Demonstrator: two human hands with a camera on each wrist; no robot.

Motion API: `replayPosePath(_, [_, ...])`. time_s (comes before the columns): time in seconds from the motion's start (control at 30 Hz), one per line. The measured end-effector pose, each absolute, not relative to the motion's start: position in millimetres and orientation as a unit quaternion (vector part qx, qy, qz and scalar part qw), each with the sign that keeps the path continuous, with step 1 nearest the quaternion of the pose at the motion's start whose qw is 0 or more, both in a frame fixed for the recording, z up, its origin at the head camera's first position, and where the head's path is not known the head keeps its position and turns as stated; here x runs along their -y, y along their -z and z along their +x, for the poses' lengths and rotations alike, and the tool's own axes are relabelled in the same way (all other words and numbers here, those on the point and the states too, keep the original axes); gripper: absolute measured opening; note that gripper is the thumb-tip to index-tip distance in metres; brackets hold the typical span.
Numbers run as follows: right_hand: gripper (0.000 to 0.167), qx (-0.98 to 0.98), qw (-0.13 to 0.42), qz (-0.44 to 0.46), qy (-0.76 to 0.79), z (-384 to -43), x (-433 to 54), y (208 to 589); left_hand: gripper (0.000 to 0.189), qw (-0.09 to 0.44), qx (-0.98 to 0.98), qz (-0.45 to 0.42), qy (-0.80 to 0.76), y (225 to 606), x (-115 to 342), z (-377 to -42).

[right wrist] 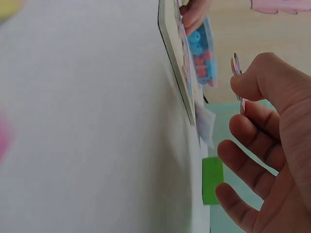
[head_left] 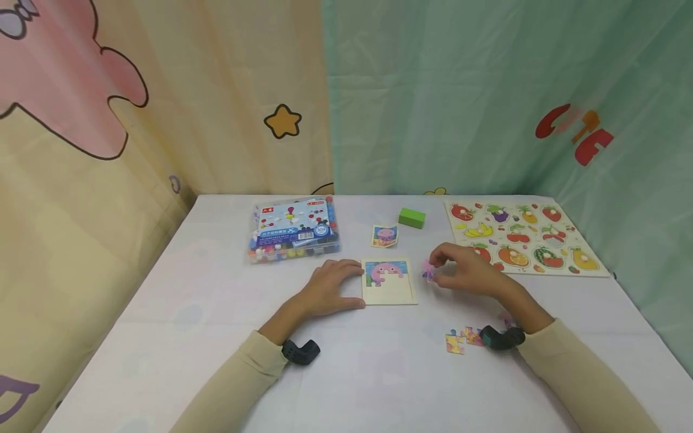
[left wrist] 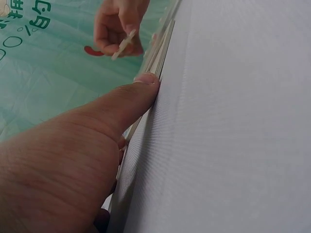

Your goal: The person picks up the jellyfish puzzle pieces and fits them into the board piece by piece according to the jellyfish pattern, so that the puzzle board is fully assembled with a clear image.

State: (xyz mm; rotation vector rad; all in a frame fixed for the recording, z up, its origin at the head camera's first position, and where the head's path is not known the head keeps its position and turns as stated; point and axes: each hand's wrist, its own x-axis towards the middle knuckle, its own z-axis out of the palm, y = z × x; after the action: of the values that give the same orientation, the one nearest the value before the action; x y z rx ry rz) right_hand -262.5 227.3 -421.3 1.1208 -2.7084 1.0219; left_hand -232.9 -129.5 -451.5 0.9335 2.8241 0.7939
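Note:
A square jigsaw board (head_left: 391, 294) lies on the table with a partly filled picture of a pink cartoon animal in its upper part. My left hand (head_left: 329, 288) rests at its left edge, the fingers at the upper corner and the thumb at the lower one. In the left wrist view that thumb (left wrist: 138, 90) presses along the board's rim. Just right of the board, my right hand (head_left: 464, 270) pinches a pink jigsaw piece (head_left: 428, 270) between thumb and index finger. The right wrist view shows this piece (right wrist: 237, 73) edge-on, held above the table, the other fingers loosely bent.
Loose jigsaw pieces (head_left: 455, 343) lie near the right wrist, partly hidden by the wrist camera. Behind the board are a small picture card (head_left: 385, 236) and a green block (head_left: 412, 218). A plastic box of beads (head_left: 295, 228) stands back left; a fruit puzzle board (head_left: 520, 237) lies back right.

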Motion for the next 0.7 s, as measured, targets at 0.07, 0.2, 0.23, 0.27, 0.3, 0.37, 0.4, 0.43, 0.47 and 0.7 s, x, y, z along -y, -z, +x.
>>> replayPosePath(0.07, [0.030, 0.873, -0.007, 0.357, -0.332, -269, -210, 420, 0.071, 0.030, -0.917, 0.302, -0.260, 451, 130, -232])
replayPosePath(0.2, [0.028, 0.879, -0.044, 0.350, -0.320, -282, -180, 420, 0.070, 0.025, -0.916, 0.305, -0.260, 453, 131, -233])
replayPosePath(0.23, [0.027, 0.881, -0.052, 0.350, -0.312, -284, -174, 421, 0.071, 0.025, -0.916, 0.305, -0.259, 454, 131, -233])
replayPosePath(0.27, [0.027, 0.884, -0.060, 0.351, -0.303, -286, -169, 421, 0.071, 0.025, -0.916, 0.306, -0.259, 454, 130, -233])
replayPosePath(0.3, [0.027, 0.885, -0.066, 0.354, -0.295, -288, -165, 422, 0.071, 0.024, -0.916, 0.307, -0.257, 455, 130, -234])
replayPosePath(0.37, [0.026, 0.886, -0.076, 0.361, -0.281, -289, -158, 423, 0.071, 0.025, -0.917, 0.306, -0.255, 455, 130, -235])
replayPosePath(0.4, [0.025, 0.885, -0.081, 0.364, -0.278, -289, -156, 423, 0.071, 0.025, -0.917, 0.305, -0.256, 455, 129, -235])
replayPosePath(0.43, [0.025, 0.886, -0.082, 0.365, -0.275, -289, -154, 423, 0.071, 0.026, -0.916, 0.305, -0.258, 454, 129, -235])
replayPosePath(0.47, [0.024, 0.885, -0.083, 0.368, -0.273, -290, -153, 424, 0.071, 0.025, -0.916, 0.305, -0.259, 454, 129, -235])
replayPosePath(0.7, [0.021, 0.890, -0.102, 0.370, -0.244, -287, -150, 425, 0.071, 0.033, -0.918, 0.301, -0.257, 450, 130, -233])
